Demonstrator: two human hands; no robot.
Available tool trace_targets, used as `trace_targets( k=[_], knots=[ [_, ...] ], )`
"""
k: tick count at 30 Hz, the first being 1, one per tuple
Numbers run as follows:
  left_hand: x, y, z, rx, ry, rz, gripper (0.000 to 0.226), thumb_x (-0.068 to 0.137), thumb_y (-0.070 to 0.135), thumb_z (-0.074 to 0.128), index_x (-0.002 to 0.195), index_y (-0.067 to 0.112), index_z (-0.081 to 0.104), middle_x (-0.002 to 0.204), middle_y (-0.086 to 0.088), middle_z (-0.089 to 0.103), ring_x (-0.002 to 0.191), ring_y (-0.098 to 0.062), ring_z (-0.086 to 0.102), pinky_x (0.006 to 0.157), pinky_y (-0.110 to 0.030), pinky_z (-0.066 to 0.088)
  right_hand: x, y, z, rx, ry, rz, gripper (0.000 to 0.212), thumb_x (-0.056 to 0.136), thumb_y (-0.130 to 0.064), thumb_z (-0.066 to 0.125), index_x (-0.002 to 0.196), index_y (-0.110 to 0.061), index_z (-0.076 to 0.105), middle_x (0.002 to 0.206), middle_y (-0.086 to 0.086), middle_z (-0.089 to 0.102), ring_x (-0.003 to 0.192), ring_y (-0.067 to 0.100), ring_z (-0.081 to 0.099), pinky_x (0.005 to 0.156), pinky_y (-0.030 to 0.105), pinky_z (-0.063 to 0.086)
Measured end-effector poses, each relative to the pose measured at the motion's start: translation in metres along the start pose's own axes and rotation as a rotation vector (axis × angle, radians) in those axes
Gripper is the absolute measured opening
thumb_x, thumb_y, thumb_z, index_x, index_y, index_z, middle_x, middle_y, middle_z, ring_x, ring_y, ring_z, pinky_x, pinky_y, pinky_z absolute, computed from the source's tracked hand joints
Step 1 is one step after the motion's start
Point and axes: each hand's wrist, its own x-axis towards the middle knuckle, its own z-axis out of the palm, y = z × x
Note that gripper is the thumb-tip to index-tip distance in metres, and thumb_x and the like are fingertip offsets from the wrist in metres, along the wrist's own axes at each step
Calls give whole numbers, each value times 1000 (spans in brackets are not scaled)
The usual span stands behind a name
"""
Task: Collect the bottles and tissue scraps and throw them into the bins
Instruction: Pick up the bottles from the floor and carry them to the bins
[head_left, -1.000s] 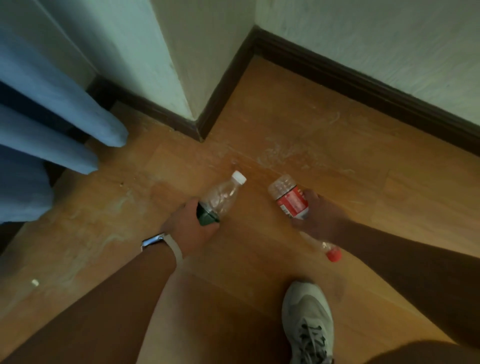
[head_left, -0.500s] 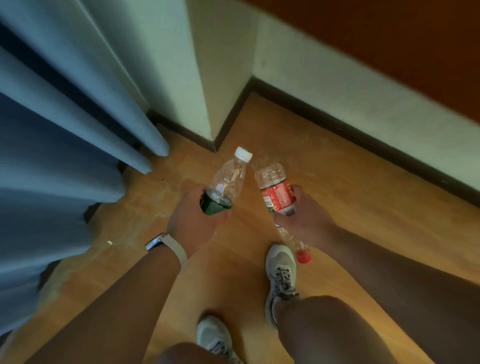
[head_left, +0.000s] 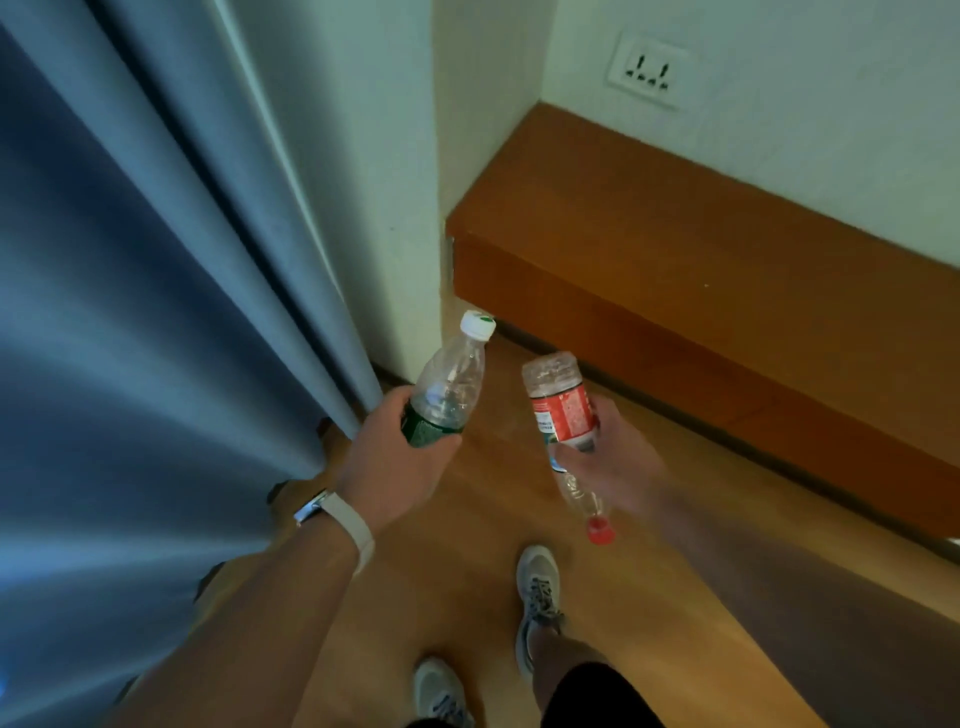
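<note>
My left hand (head_left: 395, 462) grips a clear plastic bottle with a green label and white cap (head_left: 452, 384) round its lower part, cap pointing up and away. A clear bottle with a red label (head_left: 563, 415) is held in my right hand (head_left: 608, 462) upside down, its red cap (head_left: 600, 531) pointing at the floor. Both bottles are lifted well above the wooden floor (head_left: 467, 571), side by side and apart. No bins or tissue scraps are in sight.
A blue curtain (head_left: 156, 338) hangs along the left. A pale wall corner (head_left: 410, 208) stands ahead, with a wooden ledge (head_left: 675, 291) along the right wall under a socket (head_left: 647, 70). My two shoes (head_left: 537, 597) stand on the floor below.
I have risen from a crouch: both bottles came up off the floor in my hands, and the view lifted to show the ledge and socket.
</note>
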Motion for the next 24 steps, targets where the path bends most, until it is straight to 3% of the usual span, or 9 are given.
trace_targets(
  k=[4,9,12,16,19,24],
  knots=[
    [-40,35,-38,-52,17,14,53,76,44,75,121,36,49,106,16,63,94,-5,62,82,-32,53,-49,-44,-32,25,40,-29,58,80,-42,74,123,-37,36,99,-18,58,84,3,62,73,29,54],
    [-81,72,-70,-109,11,47,52,78,40,76,120,40,46,109,16,62,97,-5,62,83,-31,53,-103,-84,-67,65,113,-62,69,81,-39,74,137,-30,33,102,-18,54,86,1,58,67,19,46],
    [-99,99,-80,-154,-10,74,49,80,37,75,120,39,47,104,19,61,94,-4,62,77,-28,53,-132,-100,-89,98,166,-76,68,81,-39,74,136,-31,33,102,-20,54,90,3,59,71,20,46],
    [-114,135,-80,-226,-49,126,48,79,35,77,118,45,49,108,18,62,99,-8,63,84,-38,56,-167,-112,-119,139,232,-95,68,83,-40,72,138,-32,32,108,-20,54,94,3,57,79,24,46],
    [-127,165,-73,-258,-88,192,44,81,32,76,113,48,50,105,19,62,98,-8,63,81,-36,56,-192,-114,-141,186,297,-112,68,83,-39,71,138,-34,32,113,-19,55,101,5,58,85,28,47],
    [-147,210,-54,-262,-145,285,49,80,34,76,123,41,54,110,17,65,101,-8,63,83,-37,56,-234,-107,-179,217,404,-123,66,84,-38,71,138,-33,33,119,-15,57,104,8,58,91,34,50]
  ],
)
